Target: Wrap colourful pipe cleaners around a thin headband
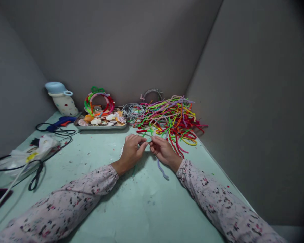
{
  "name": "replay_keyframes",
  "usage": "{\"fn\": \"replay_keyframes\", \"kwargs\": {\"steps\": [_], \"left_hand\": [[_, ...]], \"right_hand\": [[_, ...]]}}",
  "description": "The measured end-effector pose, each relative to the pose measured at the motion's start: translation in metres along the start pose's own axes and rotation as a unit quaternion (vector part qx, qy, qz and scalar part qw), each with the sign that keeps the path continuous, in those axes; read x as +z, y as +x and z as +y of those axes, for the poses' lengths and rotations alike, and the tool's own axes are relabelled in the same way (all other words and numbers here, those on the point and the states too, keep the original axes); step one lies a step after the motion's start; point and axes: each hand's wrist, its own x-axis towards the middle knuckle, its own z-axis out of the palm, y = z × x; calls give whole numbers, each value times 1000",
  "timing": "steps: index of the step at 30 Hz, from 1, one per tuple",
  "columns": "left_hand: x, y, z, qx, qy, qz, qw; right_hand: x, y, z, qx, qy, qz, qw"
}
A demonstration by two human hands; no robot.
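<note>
In front of the pile of colored pipe cleaners, my two hands meet with their fingertips nearly together. My left hand (131,150) is closed in a pinch, and what lies between its fingers is too small to make out. My right hand (165,151) is also pinched, with a lavender pipe cleaner (162,170) trailing below it toward me. The upper part of that pipe cleaner is hidden by the fingers. Just beyond my fingertips lie ends from the tangled pipe cleaners (171,113), in red, green, yellow, pink and purple.
Behind my left hand stands a metal tray (101,127) of seashells (110,117), with wrapped hoops (106,98) on top. Coiled wire (134,110) lies beside it. Farther left are a bottle (62,99), a blue glue gun (59,123), black cables (39,168) and a plastic bag (44,145).
</note>
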Motion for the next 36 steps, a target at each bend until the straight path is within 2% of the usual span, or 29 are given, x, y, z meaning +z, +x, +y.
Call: {"fn": "replay_keyframes", "kwargs": {"steps": [9,15,18,21,23,28,36], "left_hand": [[-2,1,1,-3,-19,21,1000],[-1,1,1,-11,-37,11,999],[0,1,-1,-24,-43,15,999],[-1,1,-2,-34,-51,8,998],[-2,1,-2,-34,-55,2,998],[-4,1,2,-26,-56,-10,998],[-3,0,0,-14,-33,-13,999]], "right_hand": [[2,0,1,-6,-4,0,1000],[2,-1,0,-19,-47,20,999],[4,-4,-1,-64,-110,50,991],[7,-7,-4,-159,-193,89,964],[10,-10,-5,-185,-227,96,951],[13,-12,-3,-164,-284,29,944],[14,-12,0,-138,-264,12,955]]}}
